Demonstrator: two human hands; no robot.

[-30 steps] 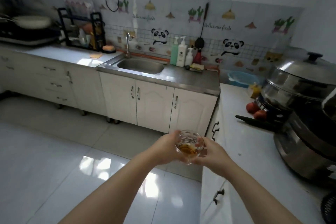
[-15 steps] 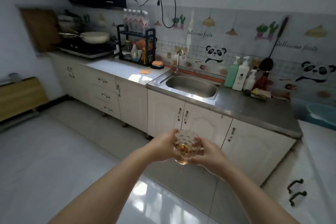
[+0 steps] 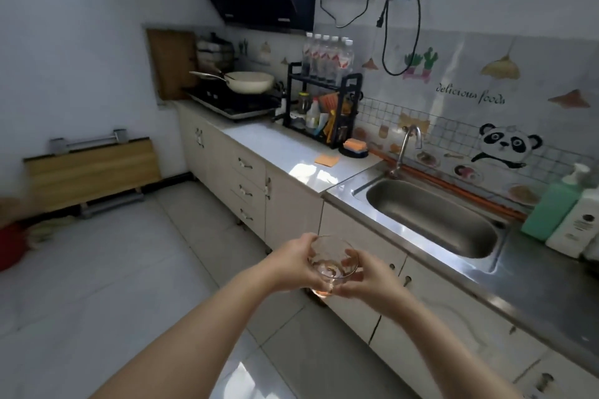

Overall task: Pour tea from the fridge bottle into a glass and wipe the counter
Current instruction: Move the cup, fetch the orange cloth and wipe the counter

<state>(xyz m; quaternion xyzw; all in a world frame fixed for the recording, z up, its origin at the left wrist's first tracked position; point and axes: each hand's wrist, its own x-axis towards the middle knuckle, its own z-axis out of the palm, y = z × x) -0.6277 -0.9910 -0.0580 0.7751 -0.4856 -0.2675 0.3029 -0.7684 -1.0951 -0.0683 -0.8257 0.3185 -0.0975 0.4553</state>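
Currently, 2 bare hands cup a clear round drinking glass with a little amber tea in its base, low at 6 o'clock of the view, above the pale tiled floor. The left hand wraps it from 9 o'clock and the right hand from 3 o'clock, fingers of both curled round its wall. From the glass, the steel sink lies toward 2 o'clock, and a flat orange cloth on the white counter toward 12 o'clock.
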